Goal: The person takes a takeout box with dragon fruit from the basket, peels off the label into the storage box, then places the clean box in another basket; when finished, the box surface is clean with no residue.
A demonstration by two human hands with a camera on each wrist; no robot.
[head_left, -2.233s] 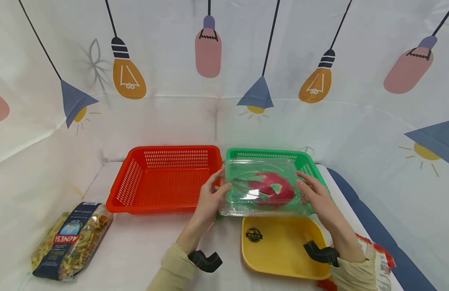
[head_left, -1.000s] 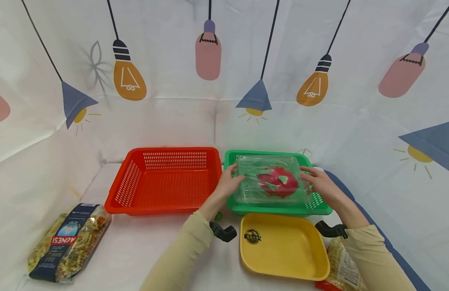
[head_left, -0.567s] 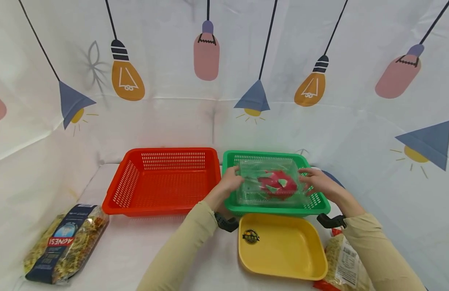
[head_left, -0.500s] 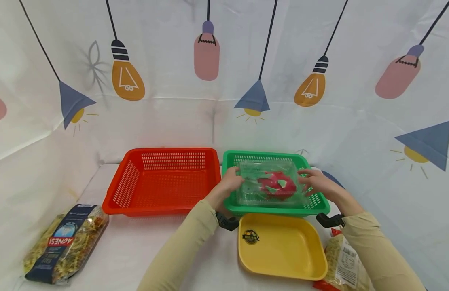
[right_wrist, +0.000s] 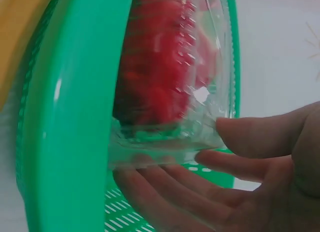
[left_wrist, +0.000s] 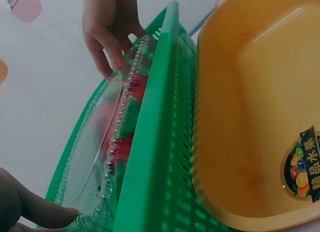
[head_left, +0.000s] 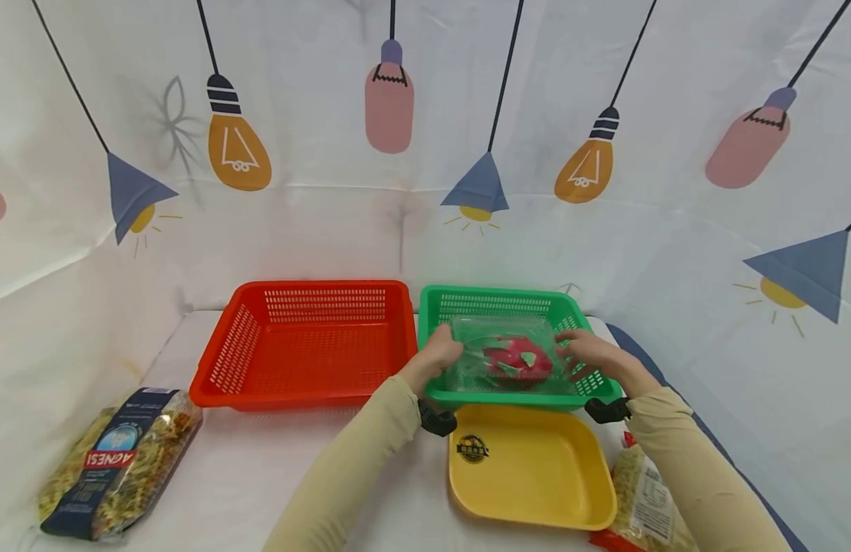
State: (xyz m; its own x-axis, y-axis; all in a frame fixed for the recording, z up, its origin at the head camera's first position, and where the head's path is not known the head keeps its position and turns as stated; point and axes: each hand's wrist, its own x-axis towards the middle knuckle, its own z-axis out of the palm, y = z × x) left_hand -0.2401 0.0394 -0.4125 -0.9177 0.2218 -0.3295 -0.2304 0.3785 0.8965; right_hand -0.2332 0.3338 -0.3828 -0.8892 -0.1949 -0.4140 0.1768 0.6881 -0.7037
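A clear plastic clamshell box lies within the green basket, with a pink-red dragon fruit showing through its lid. At the box's left end, my left hand grips the edge; its thumb lies on the corner in the left wrist view. My right hand holds the opposite end. Seen from the right wrist, that thumb touches the lid's edge while the long fingers reach along the end wall, low in the basket. The left hand's other fingers are mostly hidden.
A red basket stands left of the green one. The yellow tray sits in front of it. An Agnesi pasta bag lies far left. Another bag with red edges is partly under my right sleeve. A printed cloth hangs behind.
Both hands have brought the box from above down into the green basket. Over the last half second it has shifted slightly left and nearer the basket's front.
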